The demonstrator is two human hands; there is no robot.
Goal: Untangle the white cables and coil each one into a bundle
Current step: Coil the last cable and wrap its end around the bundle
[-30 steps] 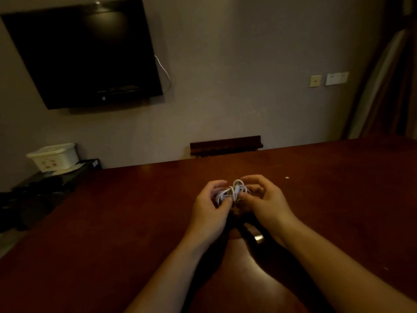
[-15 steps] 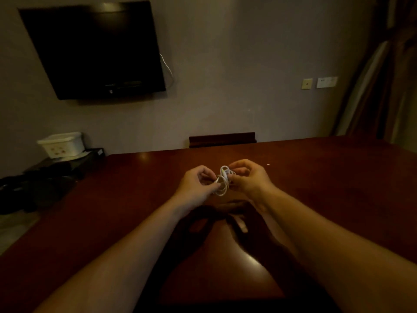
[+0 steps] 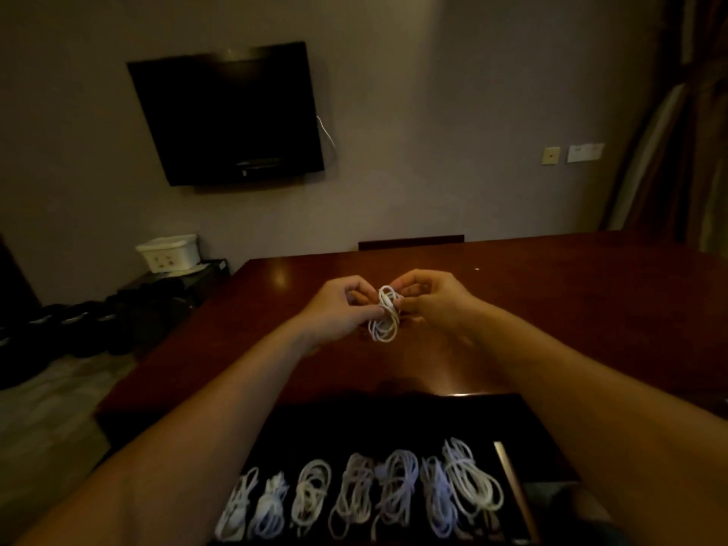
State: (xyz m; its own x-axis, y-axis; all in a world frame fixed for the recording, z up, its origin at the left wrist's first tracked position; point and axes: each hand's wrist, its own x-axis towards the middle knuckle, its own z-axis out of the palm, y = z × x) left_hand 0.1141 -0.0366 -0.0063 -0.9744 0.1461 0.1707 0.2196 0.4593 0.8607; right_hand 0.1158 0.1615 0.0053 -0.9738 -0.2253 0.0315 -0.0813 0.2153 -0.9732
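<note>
Two hands are meeting above the middle of the dark red table (image 3: pixel 571 309), each gripping the same small white cable coil (image 3: pixel 385 314). The left hand (image 3: pixel 339 311) is pinching the coil's left side between thumb and curled fingers, while the right hand (image 3: pixel 432 299) is pinching its upper right side, fingers curled likewise. Between the two grips the coil is hanging upright, its upper loops gathered at the fingertips and its lower loops drooping free below both hands, clear of the tabletop. Just beyond the table's near edge a black tray (image 3: pixel 394 423) is lying between the forearms. Seven white cable bundles (image 3: pixel 356 492) are resting in it, arranged side by side in a row along its near part, the rightmost bundle (image 3: pixel 470 476) being the largest and sitting close to the tray's right wall. Beyond the table's far edge a chair back (image 3: pixel 411 242) is showing. On the wall a dark television (image 3: pixel 228 112) is hanging, and a white box (image 3: pixel 168 253) is sitting on a low black stand (image 3: pixel 173 285) off the table's far-left corner.
</note>
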